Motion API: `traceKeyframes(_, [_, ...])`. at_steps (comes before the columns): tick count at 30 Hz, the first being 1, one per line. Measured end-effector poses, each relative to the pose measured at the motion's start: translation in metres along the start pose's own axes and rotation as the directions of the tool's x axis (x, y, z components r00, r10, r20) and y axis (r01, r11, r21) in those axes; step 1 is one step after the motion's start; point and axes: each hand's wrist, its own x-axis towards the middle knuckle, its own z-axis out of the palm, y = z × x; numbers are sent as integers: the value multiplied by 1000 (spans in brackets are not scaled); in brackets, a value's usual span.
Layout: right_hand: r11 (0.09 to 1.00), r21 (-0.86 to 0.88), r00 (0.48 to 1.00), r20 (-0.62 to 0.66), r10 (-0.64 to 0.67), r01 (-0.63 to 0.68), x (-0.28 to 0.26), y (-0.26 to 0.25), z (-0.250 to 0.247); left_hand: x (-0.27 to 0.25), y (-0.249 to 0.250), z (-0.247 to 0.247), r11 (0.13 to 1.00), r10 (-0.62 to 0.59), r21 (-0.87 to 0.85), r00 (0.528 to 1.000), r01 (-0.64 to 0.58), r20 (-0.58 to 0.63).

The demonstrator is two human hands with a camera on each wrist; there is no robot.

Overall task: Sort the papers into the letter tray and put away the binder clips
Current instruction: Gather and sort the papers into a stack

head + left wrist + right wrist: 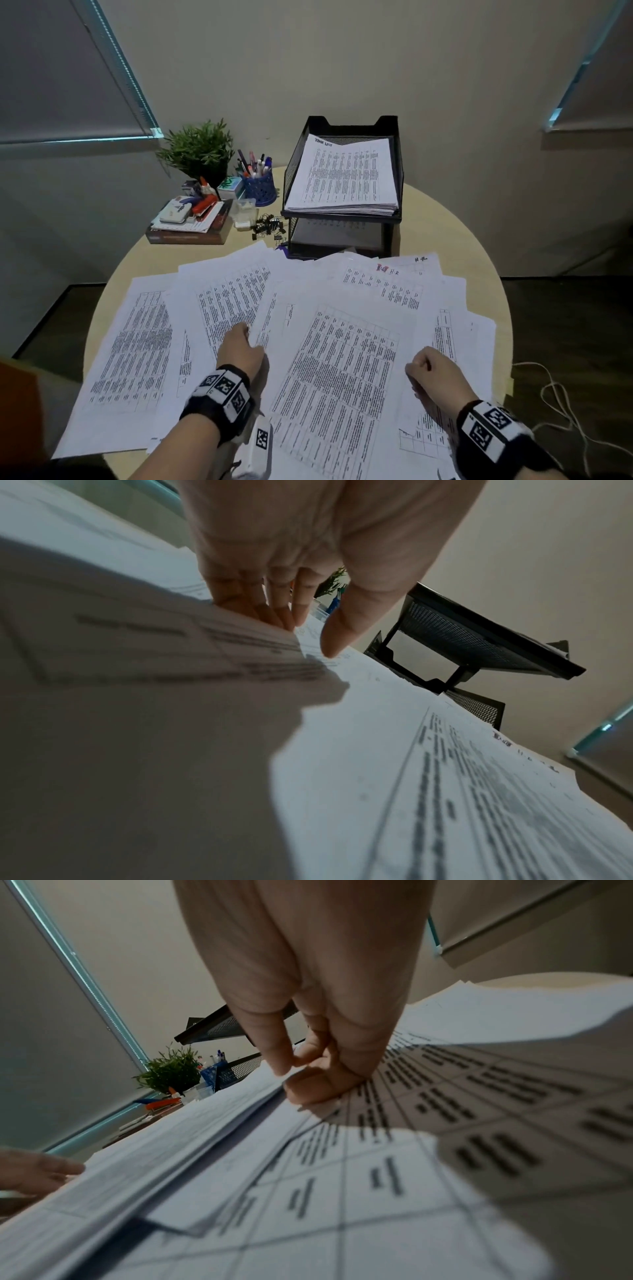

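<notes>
Printed papers [219, 301] lie fanned over the round table [479, 253]. A thicker central stack [342, 377] lies on top, between my hands. My left hand [239, 346] is at its left edge, fingers [284, 610] straight against a sheet's edge, thumb just above the paper. My right hand [433, 371] is curled at the stack's right edge and pinches it [301, 1066] between thumb and fingers. The black mesh letter tray [289, 171] stands at the back with papers [346, 171] in its top tier. A pile of black binder clips [267, 226] lies left of it.
A potted plant [198, 150], a blue pen cup [258, 188], a clear box [245, 214], and books topped with a stapler [191, 219] crowd the back left. A white cable [561, 394] lies on the floor at the right.
</notes>
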Motion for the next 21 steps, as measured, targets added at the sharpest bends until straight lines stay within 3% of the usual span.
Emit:
traceKeyframes(4, [1000, 17, 998, -62, -8, 9, -4, -7, 3, -4, -9, -4, 997, -1, -71, 998, 5, 58])
traceKeyframes(10, [997, -1, 997, 6, 74, -74, -1, -10, 20, 0, -10, -5, 966, 4, -259, 998, 12, 61])
traceKeyframes(14, [973, -225, 999, 4, 43, -41, -4, -14, 31, 1, -13, -13, 944, 14, -330, 999, 2, 45])
traceKeyframes(21, [982, -158, 970, -234, 61, -100, -14, -26, 35, 12, -35, -42, 900, 0, -435, 1000, -6, -15])
